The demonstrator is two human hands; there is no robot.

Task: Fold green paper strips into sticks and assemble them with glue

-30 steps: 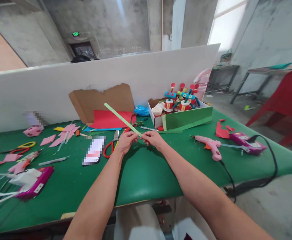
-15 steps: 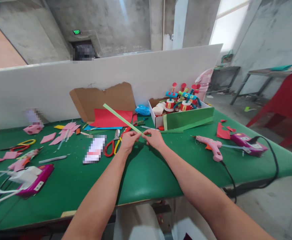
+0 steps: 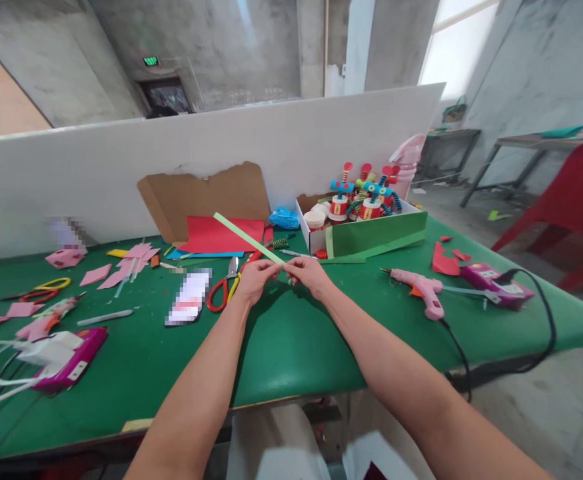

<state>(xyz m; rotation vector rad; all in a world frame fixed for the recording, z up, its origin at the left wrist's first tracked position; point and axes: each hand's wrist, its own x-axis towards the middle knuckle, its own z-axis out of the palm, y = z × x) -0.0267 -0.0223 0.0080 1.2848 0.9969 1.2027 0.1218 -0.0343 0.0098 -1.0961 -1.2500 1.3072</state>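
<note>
A light green paper strip (image 3: 246,237) is pinched near its lower end between both hands, above the green-topped table (image 3: 291,360). My left hand (image 3: 255,280) closes its thumb and fingertips on the strip; my right hand (image 3: 311,277) grips it right beside them, the fingertips almost touching. The strip's long free part slants up and to the left, in front of red paper (image 3: 216,233). Its short end is mostly hidden by my fingers. Scissors with red handles (image 3: 216,295) lie just left of my left hand, and yellow handles (image 3: 234,290) show beside them.
A pink glue gun (image 3: 421,288) rests on the right by a purple power strip (image 3: 496,287). Behind stands a box (image 3: 376,237) holding paper-cup robot figures (image 3: 340,200). At left lie a phone (image 3: 188,298), pink paper pieces (image 3: 131,263) and another power strip (image 3: 78,363).
The strip's free end has shifted slightly right and down, while both hands keep pinching near its lower end. The hands have barely moved.
</note>
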